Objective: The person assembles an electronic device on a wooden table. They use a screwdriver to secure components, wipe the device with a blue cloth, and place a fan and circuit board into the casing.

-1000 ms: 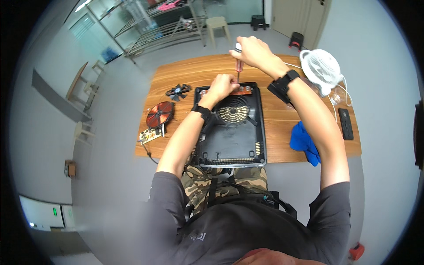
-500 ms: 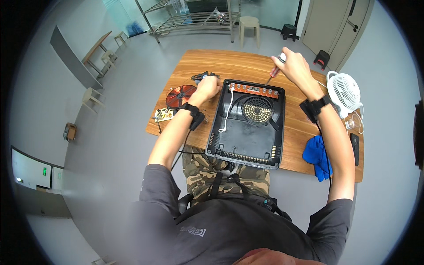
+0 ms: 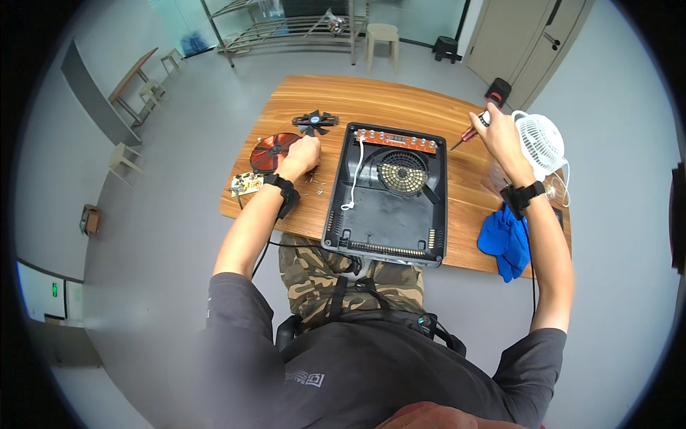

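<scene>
My right hand grips a red-and-white screwdriver, whose shaft points down-left beyond the housing's right edge. Closed fingers form my left hand, beside a copper coil; anything inside them is hidden. Between my arms lies an open black appliance housing, probably an induction cooker's. It contains an orange circuit board along its far edge, a white cable and a round vent grille. A black fan lies beyond my left hand. Several small screws are scattered nearer me.
A pale circuit board with components sits at the wooden table's left edge. On the right are a white desk fan with its cord and a blue cloth item overhanging the near edge. A stool stands beyond the table.
My left hand has moved away from the black fan, nearer to me and beside the coil. My right hand has drawn the screwdriver off the housing's far-right corner, to the right. The view has shifted slightly.
</scene>
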{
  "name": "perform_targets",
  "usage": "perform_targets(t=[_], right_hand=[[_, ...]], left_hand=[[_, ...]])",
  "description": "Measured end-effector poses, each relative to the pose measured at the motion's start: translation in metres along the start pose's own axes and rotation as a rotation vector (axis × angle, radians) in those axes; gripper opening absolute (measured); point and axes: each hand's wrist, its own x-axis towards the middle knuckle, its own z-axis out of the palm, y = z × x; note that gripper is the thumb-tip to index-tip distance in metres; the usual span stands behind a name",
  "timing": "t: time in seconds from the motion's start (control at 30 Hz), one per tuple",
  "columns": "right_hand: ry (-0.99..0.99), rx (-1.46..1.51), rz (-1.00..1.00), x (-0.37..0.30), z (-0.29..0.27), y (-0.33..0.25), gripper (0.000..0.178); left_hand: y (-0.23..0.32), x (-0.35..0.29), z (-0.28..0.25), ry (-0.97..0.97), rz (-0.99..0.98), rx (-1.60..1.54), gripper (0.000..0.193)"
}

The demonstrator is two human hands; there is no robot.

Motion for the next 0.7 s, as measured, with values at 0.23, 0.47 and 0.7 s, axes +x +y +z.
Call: perform_targets(t=[0.23,0.47,0.7], right_hand=[[0.05,0.012,0.081,-0.028,0.015,0.018,0.044],[0.066,0.071,0.158,-0.049,0.013,0.016,0.042],[0.116,0.092,0.193,-0.064,0.02,0.033,0.041]], left_hand=[[-0.013,0.006,0.029,0.193,0.1,0.083,0.014],[-0.016,-0.003,0.038,0.227,0.123,0.028,0.013],[-0.006,-0.019,0.017,0.185,0.136,-0.023,0.014]])
